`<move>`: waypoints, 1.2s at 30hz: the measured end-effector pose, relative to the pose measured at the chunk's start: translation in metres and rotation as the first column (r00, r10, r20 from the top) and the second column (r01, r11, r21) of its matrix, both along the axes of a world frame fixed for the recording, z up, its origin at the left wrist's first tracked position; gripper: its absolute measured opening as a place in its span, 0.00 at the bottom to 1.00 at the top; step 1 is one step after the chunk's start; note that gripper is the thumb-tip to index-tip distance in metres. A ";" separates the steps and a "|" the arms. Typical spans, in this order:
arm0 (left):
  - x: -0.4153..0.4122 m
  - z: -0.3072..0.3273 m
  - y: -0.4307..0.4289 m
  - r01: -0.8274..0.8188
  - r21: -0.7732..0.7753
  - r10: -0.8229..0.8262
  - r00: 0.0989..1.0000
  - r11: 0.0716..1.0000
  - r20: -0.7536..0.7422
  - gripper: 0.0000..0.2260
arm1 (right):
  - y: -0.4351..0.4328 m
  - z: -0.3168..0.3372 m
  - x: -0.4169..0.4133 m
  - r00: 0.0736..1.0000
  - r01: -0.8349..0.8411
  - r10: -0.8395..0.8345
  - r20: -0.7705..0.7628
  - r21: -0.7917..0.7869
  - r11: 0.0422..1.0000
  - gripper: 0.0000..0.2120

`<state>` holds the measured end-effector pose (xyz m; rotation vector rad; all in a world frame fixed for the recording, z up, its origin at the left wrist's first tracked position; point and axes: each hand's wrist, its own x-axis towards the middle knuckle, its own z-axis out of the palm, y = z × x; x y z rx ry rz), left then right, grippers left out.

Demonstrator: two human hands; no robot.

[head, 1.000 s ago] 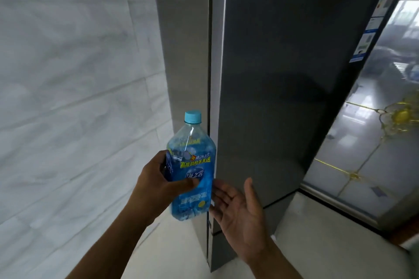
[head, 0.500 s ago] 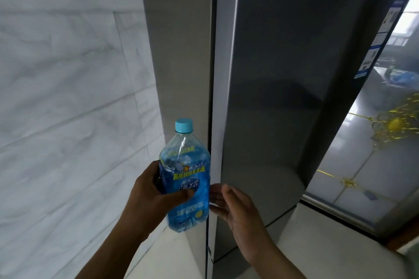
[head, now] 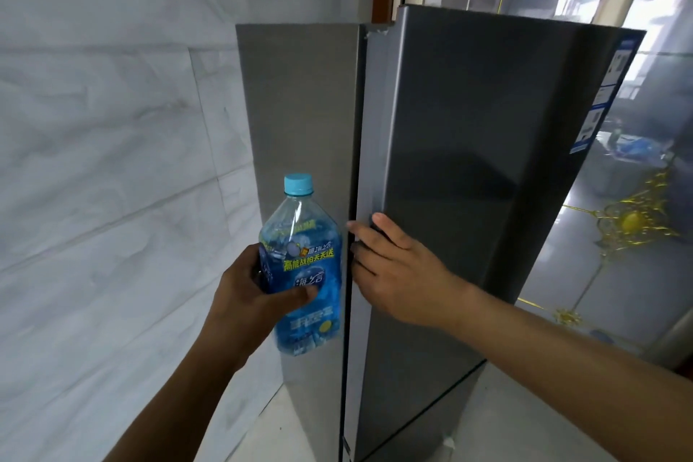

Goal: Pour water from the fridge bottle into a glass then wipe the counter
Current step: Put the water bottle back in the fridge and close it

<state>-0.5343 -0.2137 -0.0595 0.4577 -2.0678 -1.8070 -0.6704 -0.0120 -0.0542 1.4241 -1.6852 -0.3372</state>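
**Item 1, left hand** [head: 245, 298]: fingers and thumb are wrapped round the bottle's lower body, with my thumb across the front of the label. The grip looks firm.

**Item 2, bottle** [head: 304, 274]: clear plastic with a blue label, carried in my left hand just left of my right hand and in front of the fridge's seam. The long axis runs near vertical, leaning a little. Its light-blue cap [head: 298, 184] points up, above my left hand, and is screwed on. The label faces me.

**Item 3, right hand** [head: 399, 268]: fingers are stretched out and flat, holding nothing. The fingertips lie at the edge of the fridge door [head: 468, 161] by the seam, and the thumb rests on the door's face.

**Item 4, surroundings**: a grey marble wall [head: 112, 161] is beyond my left hand. A glass panel with a gold ornament [head: 633, 223] is beyond my right arm.

**Progress**
- Done: the bottle is out of the fridge and in hand.
- In hand, as I judge it: pressing the door shut. The seam looks narrow, but I cannot tell whether it is fully closed.
- Left: uncapping, pouring and wiping. No glass, table or cloth is in view.
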 end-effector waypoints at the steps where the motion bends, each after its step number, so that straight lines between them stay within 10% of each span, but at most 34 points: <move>1: -0.001 -0.001 -0.002 -0.001 0.006 0.001 1.000 1.000 -0.003 0.35 | 0.000 0.005 -0.003 0.999 -0.006 0.008 -0.032 0.039 0.999 0.12; 24: 0.066 0.013 0.042 -0.093 -0.028 0.090 0.992 0.995 -0.086 0.34 | 0.037 -0.011 0.019 0.999 -0.021 0.021 -0.034 0.013 1.000 0.10; 36: 0.089 0.023 0.182 0.029 -0.031 -0.034 0.983 0.999 -0.181 0.27 | 0.222 -0.047 0.082 0.995 -0.093 0.095 -0.020 -0.464 0.881 0.03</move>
